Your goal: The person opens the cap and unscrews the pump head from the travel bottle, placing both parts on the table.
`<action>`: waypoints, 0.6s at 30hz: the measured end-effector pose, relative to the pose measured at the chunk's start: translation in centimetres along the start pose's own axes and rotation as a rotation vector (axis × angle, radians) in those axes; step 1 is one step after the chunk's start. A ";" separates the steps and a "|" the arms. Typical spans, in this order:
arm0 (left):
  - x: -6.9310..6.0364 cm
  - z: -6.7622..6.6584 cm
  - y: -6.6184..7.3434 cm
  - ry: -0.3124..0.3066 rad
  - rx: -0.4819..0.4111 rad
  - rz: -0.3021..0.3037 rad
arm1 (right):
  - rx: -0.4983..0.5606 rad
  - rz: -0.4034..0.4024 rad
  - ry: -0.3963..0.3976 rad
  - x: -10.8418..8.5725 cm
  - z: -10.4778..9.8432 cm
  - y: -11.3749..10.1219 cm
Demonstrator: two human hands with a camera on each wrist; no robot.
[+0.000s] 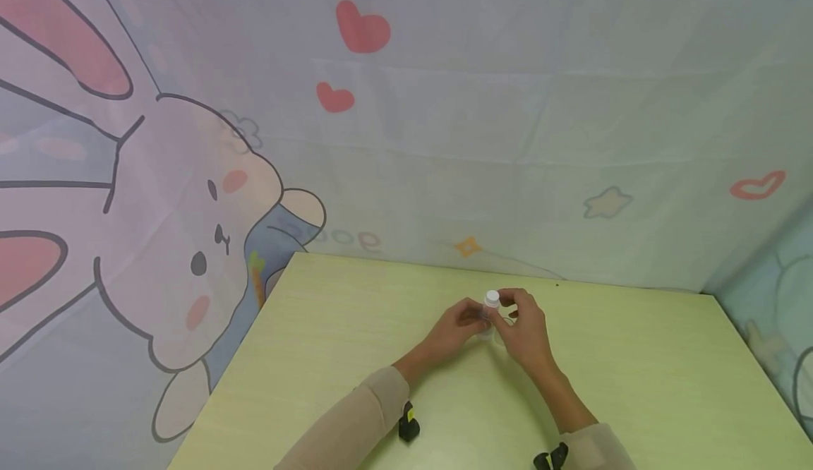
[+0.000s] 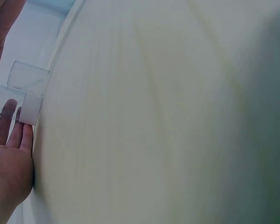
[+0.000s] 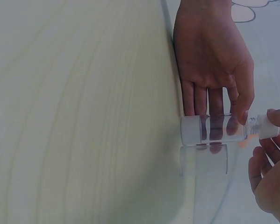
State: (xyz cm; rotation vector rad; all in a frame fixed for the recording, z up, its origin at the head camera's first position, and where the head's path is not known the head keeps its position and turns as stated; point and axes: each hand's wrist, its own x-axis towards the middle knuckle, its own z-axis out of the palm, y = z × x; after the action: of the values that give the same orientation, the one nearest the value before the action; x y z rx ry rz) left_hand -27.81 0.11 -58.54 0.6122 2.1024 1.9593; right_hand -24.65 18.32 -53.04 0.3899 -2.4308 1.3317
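A small clear bottle (image 3: 231,130) with a white lower part stands upright on the table. My left hand (image 1: 454,329) holds it, thumb on one side and fingers behind; in the left wrist view the left hand (image 2: 9,170) is partly cut off. My right hand (image 1: 528,332) is at the bottle's top, and in the right wrist view the right hand (image 3: 273,186) pinches the white cap (image 3: 269,128). Screw threads show between cap and bottle body. Touching or very near the bottle stands a clear, open-topped cup (image 3: 205,161), also visible as a clear cup (image 2: 28,78) in the left wrist view.
The pale yellow-green table (image 1: 356,300) stretches around both hands. Behind it hangs a cloth backdrop (image 1: 444,124) printed with hearts and a rabbit. Both sleeves carry small black devices near the wrists, such as the black device (image 1: 408,424) on the left.
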 end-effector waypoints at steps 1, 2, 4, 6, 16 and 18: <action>0.0 0.0 0.0 0.001 -0.002 0.000 | -0.002 -0.002 0.001 0.0 0.0 0.0; 0.0 0.0 0.0 0.000 -0.004 0.000 | -0.003 -0.004 0.001 0.0 0.0 0.0; 0.0 0.0 0.1 -0.002 -0.006 0.001 | -0.009 -0.001 0.003 0.0 0.0 0.0; 0.0 0.0 0.1 -0.003 -0.004 -0.002 | -0.013 0.007 0.006 0.1 -0.1 0.0; 0.0 0.1 0.3 0.004 -0.012 -0.006 | 0.014 0.010 0.004 0.1 -0.6 -0.2; 0.0 0.2 0.3 0.005 -0.014 -0.003 | 0.013 0.007 0.005 0.1 -0.6 -0.2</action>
State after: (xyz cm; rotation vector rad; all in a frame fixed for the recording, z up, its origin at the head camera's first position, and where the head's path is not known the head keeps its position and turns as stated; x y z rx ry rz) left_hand -27.67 0.26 -58.28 0.6012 2.0893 1.9747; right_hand -24.56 18.75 -52.55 0.3807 -2.4226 1.3510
